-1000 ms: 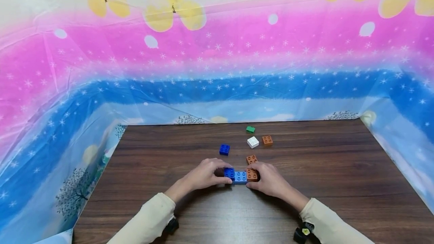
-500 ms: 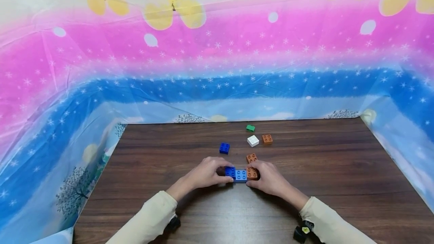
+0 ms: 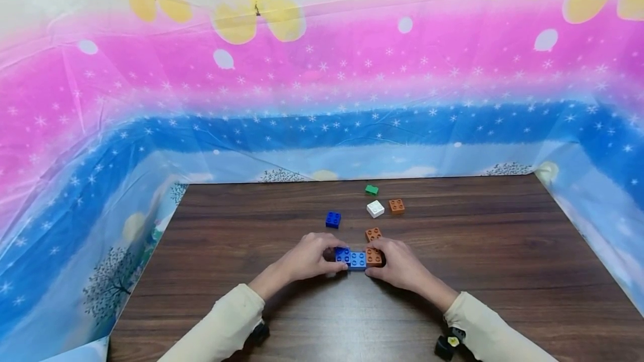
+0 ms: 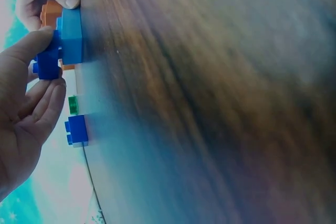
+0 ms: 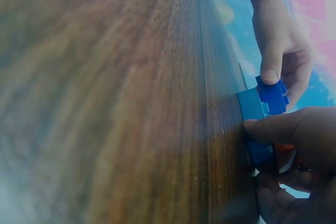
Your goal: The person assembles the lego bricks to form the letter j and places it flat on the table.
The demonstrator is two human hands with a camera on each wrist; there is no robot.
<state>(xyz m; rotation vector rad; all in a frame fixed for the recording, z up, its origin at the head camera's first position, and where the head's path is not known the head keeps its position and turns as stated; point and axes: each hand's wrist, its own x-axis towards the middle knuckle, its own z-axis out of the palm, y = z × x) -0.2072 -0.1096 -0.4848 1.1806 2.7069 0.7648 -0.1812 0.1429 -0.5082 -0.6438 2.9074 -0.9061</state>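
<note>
While a light-blue base brick (image 3: 357, 261) lies flat on the dark wooden worktop (image 3: 503, 272), a dark-blue brick (image 3: 342, 255) is pinched on its left end by the left hand (image 3: 304, 258), thumb in front and fingers curled behind. At the base brick's right end an orange brick (image 3: 373, 257) is gripped by the right hand (image 3: 397, 264), its thumb laid along the near side. Both grips are closed on their bricks, and the wrist views show the thumbs set against the stack's edge.

The step in hand is judged to be the seating of the two upper bricks on the base brick; a firm downward press over the studs, with the base brick steadied against sliding, would be called for next.

Beyond the base brick, loose pieces are scattered: another orange brick (image 3: 373, 234) just behind it, a blue brick (image 3: 333, 219) behind and to its left, and a white brick (image 3: 375, 208), a third orange brick (image 3: 396, 206) and a small green brick (image 3: 372, 189) farther back.
</note>
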